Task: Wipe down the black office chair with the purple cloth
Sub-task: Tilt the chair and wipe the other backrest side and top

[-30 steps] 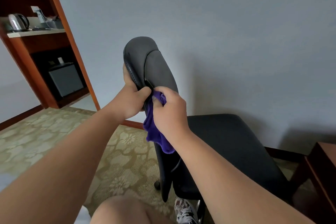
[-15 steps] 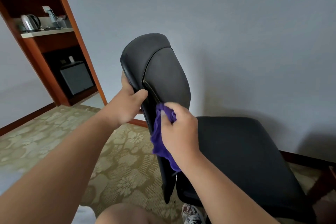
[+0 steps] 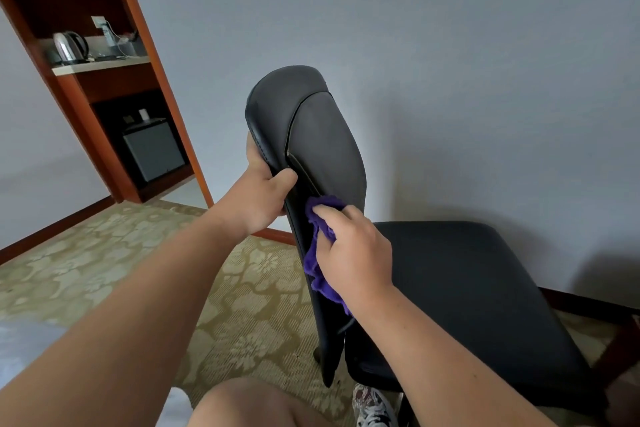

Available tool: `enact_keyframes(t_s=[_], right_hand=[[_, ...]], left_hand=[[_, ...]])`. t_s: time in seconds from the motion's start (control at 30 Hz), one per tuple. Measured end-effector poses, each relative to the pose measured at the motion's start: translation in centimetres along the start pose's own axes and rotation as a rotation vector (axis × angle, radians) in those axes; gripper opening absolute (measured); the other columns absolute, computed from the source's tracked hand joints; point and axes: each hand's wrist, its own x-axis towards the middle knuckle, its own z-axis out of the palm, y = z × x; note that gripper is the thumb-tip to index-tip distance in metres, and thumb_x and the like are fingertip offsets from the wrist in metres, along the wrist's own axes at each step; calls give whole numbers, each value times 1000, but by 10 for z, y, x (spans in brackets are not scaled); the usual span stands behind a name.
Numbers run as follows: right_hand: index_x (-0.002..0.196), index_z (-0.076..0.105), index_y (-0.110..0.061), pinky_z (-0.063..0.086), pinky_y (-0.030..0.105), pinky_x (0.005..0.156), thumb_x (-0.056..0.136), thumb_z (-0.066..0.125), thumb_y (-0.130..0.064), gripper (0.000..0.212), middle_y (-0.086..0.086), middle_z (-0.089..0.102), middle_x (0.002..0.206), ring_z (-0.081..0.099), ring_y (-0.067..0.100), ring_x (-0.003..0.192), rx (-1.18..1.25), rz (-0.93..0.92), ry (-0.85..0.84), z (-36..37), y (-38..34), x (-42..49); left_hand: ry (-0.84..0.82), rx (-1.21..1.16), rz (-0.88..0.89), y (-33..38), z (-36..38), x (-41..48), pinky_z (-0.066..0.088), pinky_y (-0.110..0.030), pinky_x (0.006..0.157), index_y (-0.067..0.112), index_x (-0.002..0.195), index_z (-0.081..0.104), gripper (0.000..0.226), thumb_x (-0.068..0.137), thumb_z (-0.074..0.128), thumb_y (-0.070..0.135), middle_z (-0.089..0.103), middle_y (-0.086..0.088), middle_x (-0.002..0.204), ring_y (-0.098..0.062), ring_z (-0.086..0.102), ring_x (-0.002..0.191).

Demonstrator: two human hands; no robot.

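Note:
The black office chair [image 3: 460, 288] stands in front of me with its backrest [image 3: 311, 128] seen nearly edge-on and its seat to the right. My left hand [image 3: 263, 194] grips the backrest's left edge, thumb across the front seam. My right hand [image 3: 353, 256] holds the bunched purple cloth [image 3: 320, 253] against the backrest's lower edge, just below my left hand. Part of the cloth hangs down under my palm.
A wooden shelf unit [image 3: 104, 104] at the left holds a kettle [image 3: 69, 45] and a small grey fridge [image 3: 152, 149]. Patterned carpet [image 3: 114, 274] covers the floor. A grey wall is close behind the chair. Dark wooden furniture [image 3: 620, 347] sits at the right edge. My knee [image 3: 252, 406] and shoe are below.
My right hand has slid the cloth down the backrest edge, away from my left hand. The chair has turned slightly, showing more of the seat.

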Motion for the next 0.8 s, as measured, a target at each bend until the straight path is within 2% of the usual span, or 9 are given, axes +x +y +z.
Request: enact_keyframes(t_s=[0.07,0.13,0.23,0.3,0.4,0.53,0.63,0.8], right_hand=[[117,72,-26,53,31,56,85,73,-18,32,-5,67,90,65,20,75,26,43,-24,-1,4,-8],[119,69,-25,54,30,59,88,71,-22,31,-5,66,96,65,18,80,59,69,-30,1,4,-13],[128,62,-24,54,29,61,90,69,-29,38,-3,60,105,60,17,87,65,39,-20,3,-3,-13],[135,59,-22,55,29,64,89,70,-22,47,0,57,106,57,18,89,45,-37,-27,4,-6,-11],[132,63,-18,58,38,62,83,72,-7,51,2,56,101,57,22,87,39,-112,-20,2,-1,-2],[129,67,-21,52,32,58,84,70,-10,46,0,57,98,58,23,86,27,-121,9,-1,2,5],[134,63,-31,49,28,56,90,67,-18,46,-6,56,97,56,16,81,36,-48,18,1,8,-7],[128,67,-35,51,21,58,92,69,-15,42,-12,55,91,56,8,72,208,211,78,18,30,-52]], left_hand=[[1,3,-4,3,1,-3,63,-43,77,42,151,4,69,102,46,18,66,-10,115,-32,70,100],[5,2,-6,5,2,-4,62,-49,79,46,149,3,70,101,46,18,67,-14,116,-36,69,102],[6,5,-11,8,4,-8,61,-51,78,45,150,1,72,101,45,17,66,-16,117,-39,68,103],[8,-16,-22,10,4,-10,60,-53,79,43,151,2,72,100,46,15,65,-18,118,-41,67,105],[8,-17,-18,14,6,-14,58,-55,79,38,150,3,70,101,45,12,61,-23,120,-44,65,106],[12,-17,-5,13,9,-14,57,-60,82,37,151,2,72,100,46,14,64,-18,114,-43,67,102],[31,-10,7,11,13,-15,58,-57,82,39,151,2,71,100,46,16,65,-15,112,-40,67,100],[50,-8,14,8,16,-15,59,-57,80,47,149,3,72,100,47,19,66,-16,114,-42,68,99]])
